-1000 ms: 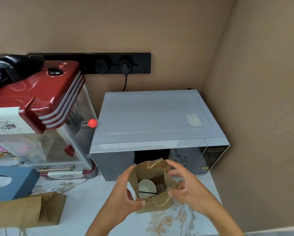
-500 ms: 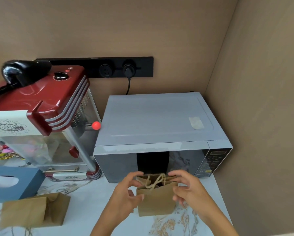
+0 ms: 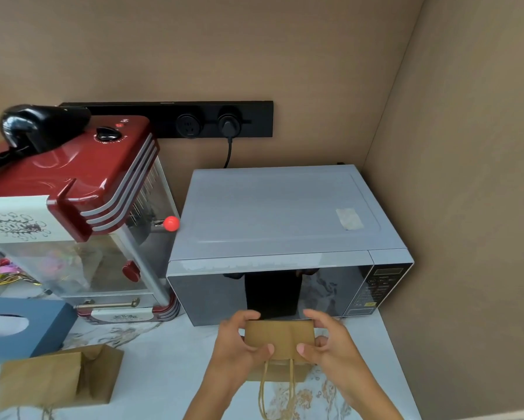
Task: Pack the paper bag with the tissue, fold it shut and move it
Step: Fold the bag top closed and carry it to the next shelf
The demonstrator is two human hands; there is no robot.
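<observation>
A small brown paper bag [image 3: 280, 339] stands on the marble counter just in front of the microwave. Its top is folded over toward me, and its twine handles [image 3: 277, 389] hang down the near side. My left hand [image 3: 239, 344] grips the bag's left edge, thumb on the folded flap. My right hand [image 3: 324, 341] grips the right edge in the same way. What is inside the bag is hidden. A blue tissue box [image 3: 18, 328] with white tissue showing in its opening sits at the left edge.
A silver microwave [image 3: 285, 237] fills the back right corner, walls close behind and to its right. A red popcorn machine [image 3: 72, 213] stands at the left. A second brown paper bag [image 3: 57, 377] lies on its side on the counter [image 3: 163, 374] at front left.
The bag was open with a white item visible inside; both hands pressed its mouth together and folded the top down toward me. The handles now hang in front.
</observation>
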